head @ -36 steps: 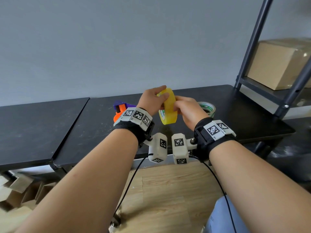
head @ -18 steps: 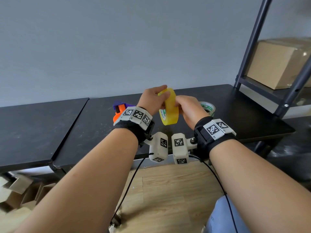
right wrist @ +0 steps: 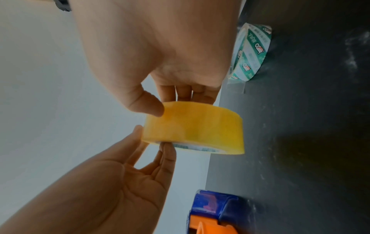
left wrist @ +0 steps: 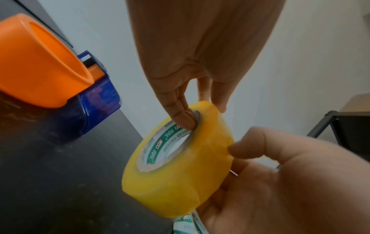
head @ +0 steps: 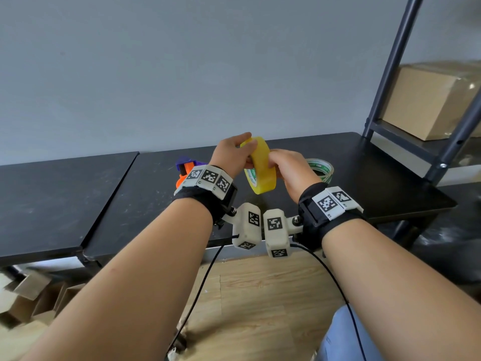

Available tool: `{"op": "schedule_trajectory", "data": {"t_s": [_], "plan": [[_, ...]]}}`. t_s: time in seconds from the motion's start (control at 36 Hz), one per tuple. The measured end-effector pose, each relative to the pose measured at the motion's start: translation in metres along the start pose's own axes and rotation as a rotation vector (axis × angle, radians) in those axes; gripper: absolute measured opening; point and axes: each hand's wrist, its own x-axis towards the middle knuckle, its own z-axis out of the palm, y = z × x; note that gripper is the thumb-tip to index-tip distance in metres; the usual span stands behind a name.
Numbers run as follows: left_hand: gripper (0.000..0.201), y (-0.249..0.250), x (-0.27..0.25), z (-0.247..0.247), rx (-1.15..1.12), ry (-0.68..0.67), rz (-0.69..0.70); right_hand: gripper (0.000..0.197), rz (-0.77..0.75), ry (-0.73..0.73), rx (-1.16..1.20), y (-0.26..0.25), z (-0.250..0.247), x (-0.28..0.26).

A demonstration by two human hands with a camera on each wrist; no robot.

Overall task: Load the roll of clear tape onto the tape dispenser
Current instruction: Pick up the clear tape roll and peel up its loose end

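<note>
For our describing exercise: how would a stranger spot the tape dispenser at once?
Start at the black table against the grey wall. Left of the yellow tape roll held up in both hands, behind the left hand, sits the tape dispenser: the only blue and orange thing, with an empty orange hub.

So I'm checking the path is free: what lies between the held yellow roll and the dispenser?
Only bare black tabletop separates the tape roll from the tape dispenser, as the left wrist view shows.
</note>
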Motion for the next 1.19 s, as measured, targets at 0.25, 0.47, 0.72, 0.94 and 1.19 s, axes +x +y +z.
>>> {"op": "schedule_trajectory", "data": {"t_s": [0.25,0.47,0.72,0.94,1.19], "plan": [[0.050,0.006,0.002,-0.004,0.039,-0.003,0.031,0.014,-0.023,0.050,0.065,-0.006,0.001,0.002],[0.052,0.006,-0.001,-0.006,0.010,-0.044,0.012,0.009,0.000,0.053,0.086,-0.012,0.002,0.003],[0.056,0.004,0.001,-0.010,-0.027,-0.029,-0.009,0.046,-0.066,-0.044,0.043,0.000,0.004,0.001],[0.050,0.003,0.005,-0.006,-0.154,-0.013,-0.055,0.044,-0.030,0.007,0.048,0.000,0.002,0.002],[0.048,0.004,0.004,-0.001,-0.161,0.004,-0.063,0.043,-0.044,0.017,0.069,0.002,0.002,0.008]]}}
